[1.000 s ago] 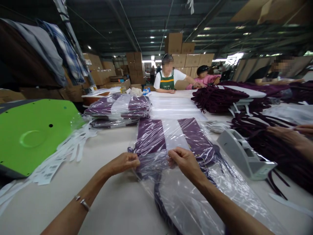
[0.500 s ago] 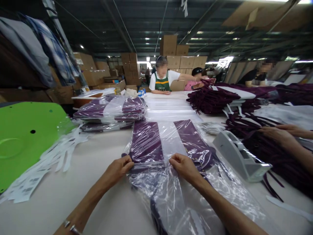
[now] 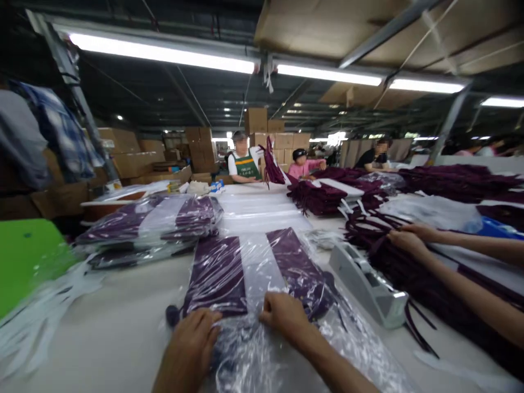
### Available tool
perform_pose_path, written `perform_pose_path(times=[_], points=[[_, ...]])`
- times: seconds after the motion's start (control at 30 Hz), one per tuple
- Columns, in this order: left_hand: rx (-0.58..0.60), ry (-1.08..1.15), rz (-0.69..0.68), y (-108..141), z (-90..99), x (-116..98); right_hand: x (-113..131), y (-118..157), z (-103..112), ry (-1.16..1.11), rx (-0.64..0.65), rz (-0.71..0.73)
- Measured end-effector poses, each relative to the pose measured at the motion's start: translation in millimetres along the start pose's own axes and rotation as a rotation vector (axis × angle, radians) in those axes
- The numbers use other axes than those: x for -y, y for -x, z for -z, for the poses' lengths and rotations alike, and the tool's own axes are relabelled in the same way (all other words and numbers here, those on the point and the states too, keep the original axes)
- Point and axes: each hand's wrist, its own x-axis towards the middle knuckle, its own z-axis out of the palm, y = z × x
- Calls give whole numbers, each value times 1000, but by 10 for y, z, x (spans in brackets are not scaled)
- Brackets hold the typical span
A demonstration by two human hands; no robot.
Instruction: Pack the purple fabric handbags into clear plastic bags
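Observation:
A purple folded garment (image 3: 221, 273) with a white strip (image 3: 257, 262) down its middle lies flat inside a clear plastic bag (image 3: 245, 360). My left hand (image 3: 192, 338) is closed on the bag at the garment's near left edge, fingers curled over the film. At the near end of the white strip, my right hand (image 3: 284, 314) pinches the same bag in a loose fist. Crumpled loose film spreads toward me between and beyond my wrists. A dark rounded bit (image 3: 172, 315) pokes out beside my left hand.
Bagged purple garments (image 3: 151, 224) are stacked at left, near a green board (image 3: 28, 262) and white label strips (image 3: 45, 322). At right stand a grey tape dispenser (image 3: 368, 284) and purple garment piles (image 3: 323, 196). A co-worker's hands (image 3: 413, 240) handle purple cloth there. Other people work across the table.
The view has tilted up, bringing ceiling lights in. Both hands stay on the bag; my left hand has turned and sits closer to my right. Across the table, a co-worker now lifts a purple garment.

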Motion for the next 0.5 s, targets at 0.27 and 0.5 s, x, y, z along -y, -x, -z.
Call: perform_pose_path(times=[0.27, 0.5], points=[[337, 48, -6, -79, -203, -928, -114, -57, 101, -40, -9, -7], [359, -50, -50, -66, -373, -858, -261, -11, 153, -64, -149, 17]])
